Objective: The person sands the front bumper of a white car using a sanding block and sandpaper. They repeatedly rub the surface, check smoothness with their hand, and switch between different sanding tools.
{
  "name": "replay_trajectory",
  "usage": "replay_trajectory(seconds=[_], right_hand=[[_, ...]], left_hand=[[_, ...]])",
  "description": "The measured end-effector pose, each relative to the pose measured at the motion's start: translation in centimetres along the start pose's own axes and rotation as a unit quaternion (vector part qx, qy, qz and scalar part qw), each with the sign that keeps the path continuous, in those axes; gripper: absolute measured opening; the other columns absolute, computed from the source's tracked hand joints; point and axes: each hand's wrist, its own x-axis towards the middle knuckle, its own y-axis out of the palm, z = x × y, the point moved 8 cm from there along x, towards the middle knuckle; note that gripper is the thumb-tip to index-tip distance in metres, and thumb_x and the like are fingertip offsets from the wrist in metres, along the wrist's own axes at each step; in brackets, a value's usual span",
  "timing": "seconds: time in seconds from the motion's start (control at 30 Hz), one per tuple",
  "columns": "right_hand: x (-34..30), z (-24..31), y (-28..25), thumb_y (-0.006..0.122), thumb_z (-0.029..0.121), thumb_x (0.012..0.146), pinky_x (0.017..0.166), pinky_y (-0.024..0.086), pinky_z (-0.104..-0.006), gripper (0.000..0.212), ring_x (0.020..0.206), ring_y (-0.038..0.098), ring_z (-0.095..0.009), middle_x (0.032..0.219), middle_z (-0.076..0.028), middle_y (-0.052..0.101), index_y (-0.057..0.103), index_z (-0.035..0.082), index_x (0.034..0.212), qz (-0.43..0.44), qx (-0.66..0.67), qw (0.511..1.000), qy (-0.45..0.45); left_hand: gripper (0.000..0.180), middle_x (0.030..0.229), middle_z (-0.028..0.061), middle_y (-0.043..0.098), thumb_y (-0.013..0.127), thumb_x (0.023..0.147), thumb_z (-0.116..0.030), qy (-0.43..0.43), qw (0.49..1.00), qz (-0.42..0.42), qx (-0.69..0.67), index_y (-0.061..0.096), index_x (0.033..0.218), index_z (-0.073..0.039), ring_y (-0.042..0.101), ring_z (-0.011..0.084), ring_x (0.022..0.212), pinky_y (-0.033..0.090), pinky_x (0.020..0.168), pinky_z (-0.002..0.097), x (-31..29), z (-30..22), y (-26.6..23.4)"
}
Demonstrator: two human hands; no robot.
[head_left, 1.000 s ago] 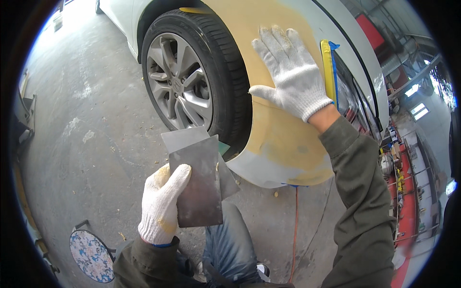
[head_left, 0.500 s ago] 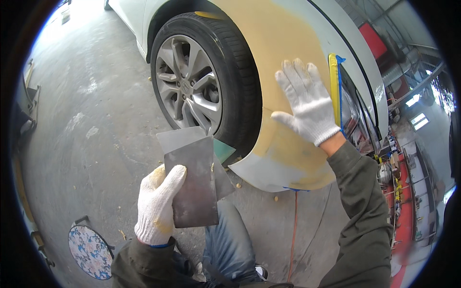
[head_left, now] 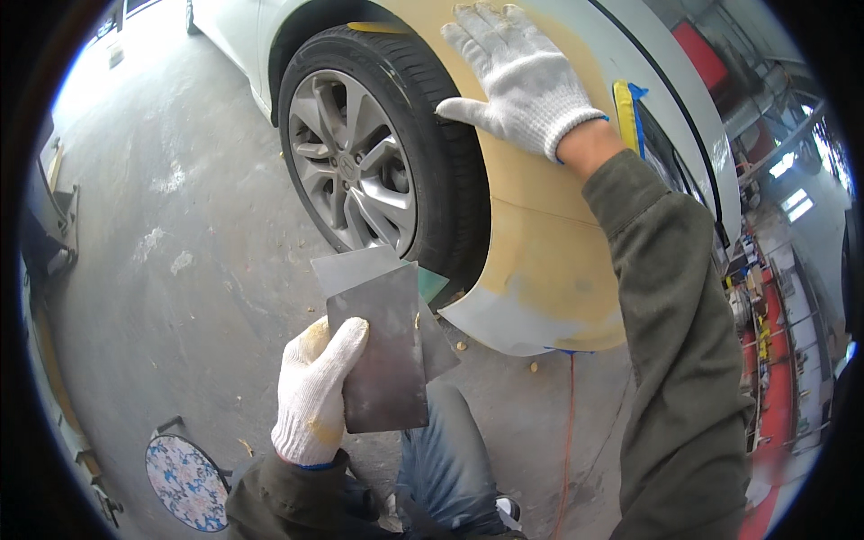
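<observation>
My left hand (head_left: 310, 396), in a white knit glove with yellowish smears, grips a fanned stack of thin filler spreaders, its thumb pressed on the front one. That front spreader (head_left: 378, 360) is dark grey; a lighter spreader (head_left: 353, 272) and a green corner (head_left: 432, 285) show behind it. Higher up, my gloved right hand (head_left: 522, 85) lies flat on the car's fender, fingers outstretched and thumb toward the wheel arch. Tan-yellow filler (head_left: 549, 238) coats much of the pale body panel, with a thin seam running across it.
A tyre with a silver alloy wheel (head_left: 346, 166) stands left of the panel. Yellow and blue tape (head_left: 627, 117) edges the headlight. A round patterned stool seat (head_left: 187, 481) is at lower left. An orange cord (head_left: 569, 432) runs along the concrete floor; red shelving (head_left: 778, 387) stands at right.
My right hand has moved up and to the left over the filler, from beside the headlight toward the top of the wheel arch. The left hand still grips the spreaders.
</observation>
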Motion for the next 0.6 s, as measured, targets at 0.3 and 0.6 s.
replay_trajectory(seconds=[0.3, 0.6], right_hand=[[-6.4, 1.1, 0.0, 0.053, 0.07, 0.087, 0.124, 0.021, -0.0429, 0.088, 0.148, 0.032, -0.026, 0.159, -0.01, 0.037, 0.043, 0.009, 0.151, 0.004, -0.007, 0.999, 0.049], [-11.4, 2.2, -0.6, 0.065, 0.061, 0.08, 0.125, 0.021, -0.0438, 0.093, 0.149, 0.03, -0.027, 0.16, -0.009, 0.034, 0.04, 0.01, 0.153, 0.014, 0.094, 0.993, 0.075]], left_hand=[[0.025, 0.098, 0.0063, 0.071, 0.065, 0.097, -0.017, 0.008, 1.0, 0.0, 0.016, 0.067, 0.113, 0.003, 0.066, 0.0129, 0.084, 0.052, 0.076, 0.0257, -0.1, 0.4, 1.3], [0.028, 0.103, 0.0076, 0.071, 0.063, 0.098, -0.016, 0.009, 1.0, 0.005, 0.021, 0.066, 0.117, 0.005, 0.066, 0.0141, 0.089, 0.052, 0.082, 0.027, -0.5, 0.8, 1.2]])
